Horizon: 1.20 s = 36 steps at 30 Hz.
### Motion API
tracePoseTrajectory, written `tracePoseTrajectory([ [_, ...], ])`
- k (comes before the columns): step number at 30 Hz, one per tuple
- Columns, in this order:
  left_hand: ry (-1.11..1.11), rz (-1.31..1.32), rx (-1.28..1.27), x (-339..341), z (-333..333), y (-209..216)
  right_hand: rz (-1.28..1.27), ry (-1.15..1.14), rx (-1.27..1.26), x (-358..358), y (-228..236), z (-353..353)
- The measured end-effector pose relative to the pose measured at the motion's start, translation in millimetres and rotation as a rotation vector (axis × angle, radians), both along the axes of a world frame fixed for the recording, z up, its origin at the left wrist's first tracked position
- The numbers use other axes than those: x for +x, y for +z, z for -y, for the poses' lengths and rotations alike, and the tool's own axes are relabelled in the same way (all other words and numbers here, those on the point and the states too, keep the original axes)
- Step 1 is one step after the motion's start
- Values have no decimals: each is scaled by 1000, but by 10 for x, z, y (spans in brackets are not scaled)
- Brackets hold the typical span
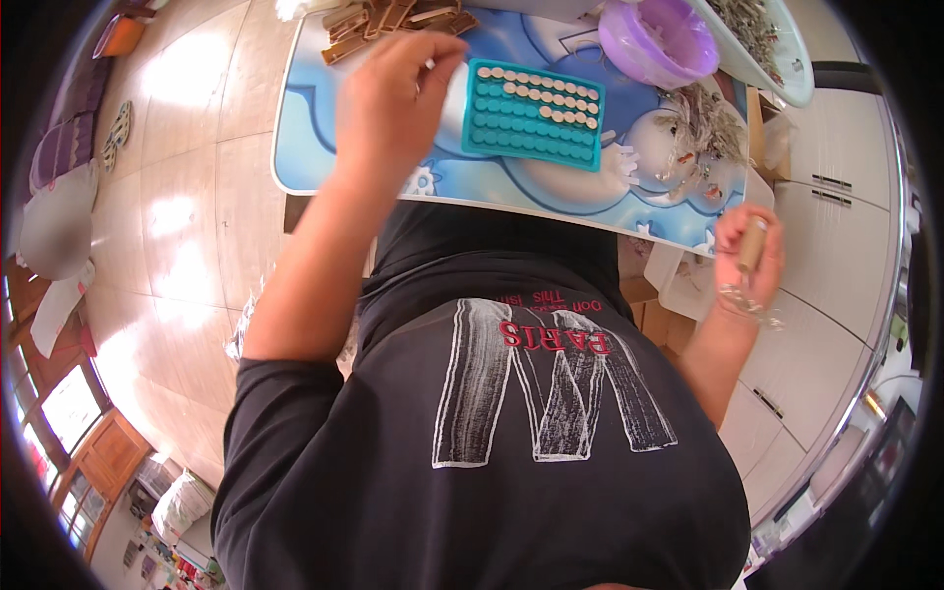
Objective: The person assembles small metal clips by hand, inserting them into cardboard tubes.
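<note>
My left hand [393, 103] is raised over the left part of the table, just left of a teal tray [533, 160]. Its fingers are pinched together, and a tiny white spot shows at them; I cannot make out what they hold. Small round whitish pieces [536, 79] fill the top row of the tray's round hollows and parts of the two rows below. Off the table's right front corner, my right hand [733, 236] is closed around a short brown cylinder [752, 245]. Silvery strands circle that wrist.
The blue patterned table [315, 147] carries a pile of brown pieces [393, 22] at the back left. A purple bowl [657, 54] and a pale basket [798, 84] of grey shreds stand at the back right. More grey shreds [703, 128] lie nearby. White cabinets [826, 236] are at right.
</note>
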<state>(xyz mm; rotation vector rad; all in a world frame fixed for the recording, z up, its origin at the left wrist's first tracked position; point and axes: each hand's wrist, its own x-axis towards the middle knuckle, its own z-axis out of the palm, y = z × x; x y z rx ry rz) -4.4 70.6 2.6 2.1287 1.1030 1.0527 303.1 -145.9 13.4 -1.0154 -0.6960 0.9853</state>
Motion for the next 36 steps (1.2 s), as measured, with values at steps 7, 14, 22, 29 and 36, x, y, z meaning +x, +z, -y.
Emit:
tracePoseTrajectory([
  [7, 59, -678, 370, 202, -413, -146, 64, -419, -463, 1179, -278, 1226],
  [14, 105, -736, 354, 232, -556, -260, 173, -727, -987, 1730, -1166, 1973],
  [22, 157, -451, 424, 93, -346, -72, 711, -744, -988, 1671, -1079, 1376],
  [29, -218, 734, -903, 25, 64, 126, 1230, -334, -343, 207, -123, 11],
  [36, -509, 1026, -1505, 49, 399, 46, 1667, -206, -479, -384, -182, -585],
])
